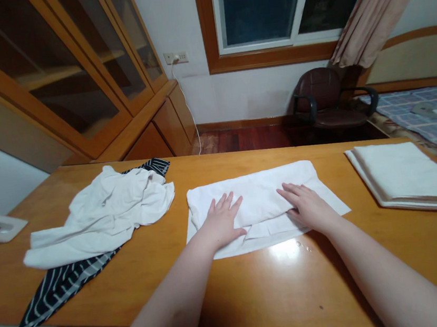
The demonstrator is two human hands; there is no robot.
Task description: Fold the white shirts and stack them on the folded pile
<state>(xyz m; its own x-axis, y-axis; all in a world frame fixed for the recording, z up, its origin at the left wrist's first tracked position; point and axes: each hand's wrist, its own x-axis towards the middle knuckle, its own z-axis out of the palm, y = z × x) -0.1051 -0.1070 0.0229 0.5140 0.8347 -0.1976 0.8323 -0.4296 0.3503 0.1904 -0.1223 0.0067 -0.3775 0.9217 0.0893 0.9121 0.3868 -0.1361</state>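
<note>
A white garment, partly folded into a wide strip (262,192), lies on the wooden table (258,291) in front of me. Its lower layer sticks out toward me and at the right corner. My left hand (223,220) rests on the left part of the cloth, fingers spread. On the right part lies my right hand (305,205), palm down with fingers stretched out. Neither hand grips anything.
Left on the table is a crumpled white garment (104,209) over a black-and-white striped cloth (69,282). A stack of folded white cloth (406,172) sits at the right. Beyond the table stand a glass-door cabinet (131,102) and a brown chair (321,92).
</note>
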